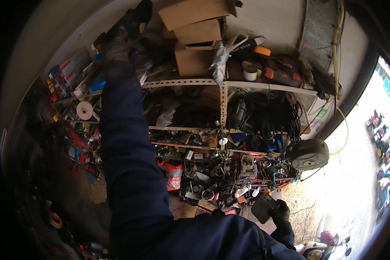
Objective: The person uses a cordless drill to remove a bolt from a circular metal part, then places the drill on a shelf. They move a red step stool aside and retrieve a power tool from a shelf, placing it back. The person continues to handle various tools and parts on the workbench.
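My left arm stretches up to the top shelf, and my left hand, in a dark glove, is at a long black object with a yellow patch. Its fingers are lost in the dark, so whether they grip that object is unclear. Low on the right, my gloved right hand is closed on the edge of a flat, dark, squarish case. The case is apart from the cluttered lower shelf behind it.
Cardboard boxes, a white tub and a red-and-black bag crowd the top shelf. Below hang black cables and a round hose reel. A red packet sits among tools. A scooter stands lower right.
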Action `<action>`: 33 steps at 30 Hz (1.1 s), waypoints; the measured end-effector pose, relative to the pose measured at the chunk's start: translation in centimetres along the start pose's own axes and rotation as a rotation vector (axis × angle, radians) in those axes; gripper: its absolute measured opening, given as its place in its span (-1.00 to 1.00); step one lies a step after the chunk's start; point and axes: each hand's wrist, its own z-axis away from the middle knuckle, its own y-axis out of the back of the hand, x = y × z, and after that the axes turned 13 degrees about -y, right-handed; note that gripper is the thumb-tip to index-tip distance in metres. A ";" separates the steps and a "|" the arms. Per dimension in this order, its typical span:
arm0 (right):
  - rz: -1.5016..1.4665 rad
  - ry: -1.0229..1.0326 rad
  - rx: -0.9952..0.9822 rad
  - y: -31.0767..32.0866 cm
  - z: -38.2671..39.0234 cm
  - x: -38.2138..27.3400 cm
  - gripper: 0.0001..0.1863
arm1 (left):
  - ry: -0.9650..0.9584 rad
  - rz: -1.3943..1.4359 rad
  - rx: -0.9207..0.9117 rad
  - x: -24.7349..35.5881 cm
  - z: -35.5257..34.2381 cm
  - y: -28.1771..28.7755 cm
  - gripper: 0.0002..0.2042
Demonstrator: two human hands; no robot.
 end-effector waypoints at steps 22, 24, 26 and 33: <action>-0.113 -0.115 0.028 -0.2 2.1 1.0 -0.30 | 0.179 0.304 0.066 -2.1 1.5 -8.1 -0.31; -0.045 -0.023 0.065 -0.1 2.0 1.7 -0.30 | 0.138 0.372 -0.081 -3.2 3.4 -8.8 -0.34; 0.095 0.026 0.114 0.0 1.9 2.2 -0.30 | 0.081 0.305 -0.134 -4.3 5.2 -8.8 -0.35; 0.287 -0.070 0.151 -0.6 2.0 0.5 -0.28 | -0.056 0.158 -0.175 -6.3 9.0 -8.1 -0.38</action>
